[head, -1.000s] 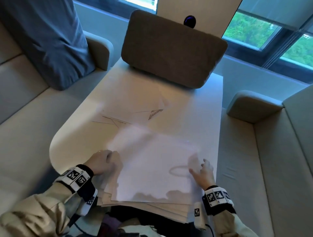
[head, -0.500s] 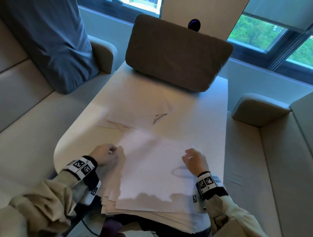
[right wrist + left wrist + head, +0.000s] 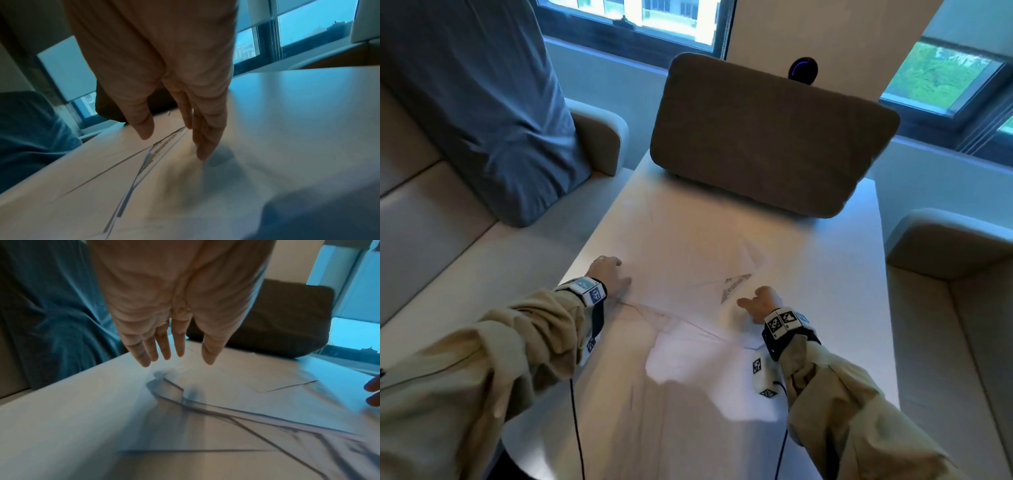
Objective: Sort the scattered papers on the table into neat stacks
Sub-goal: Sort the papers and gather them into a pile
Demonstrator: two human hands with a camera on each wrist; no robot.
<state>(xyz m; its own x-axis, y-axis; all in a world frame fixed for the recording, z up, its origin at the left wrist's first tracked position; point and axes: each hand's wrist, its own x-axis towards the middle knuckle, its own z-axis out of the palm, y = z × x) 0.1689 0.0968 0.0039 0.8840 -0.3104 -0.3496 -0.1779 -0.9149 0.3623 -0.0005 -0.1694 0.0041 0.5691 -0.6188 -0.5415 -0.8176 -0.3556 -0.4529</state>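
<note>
Head view, left hand (image 3: 608, 274) and right hand (image 3: 760, 303) open-fingered over scattered papers (image 3: 688, 274)

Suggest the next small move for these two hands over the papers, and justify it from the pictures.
Probably lower both open hands and draw the scattered papers together: the left hand and right hand flank the overlapping, skewed sheets, holding nothing.

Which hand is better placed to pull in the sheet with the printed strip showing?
Right, probably. The right hand lies open with its fingertips right beside the printed strip. The left hand is open at the pile's far left edge.
</note>
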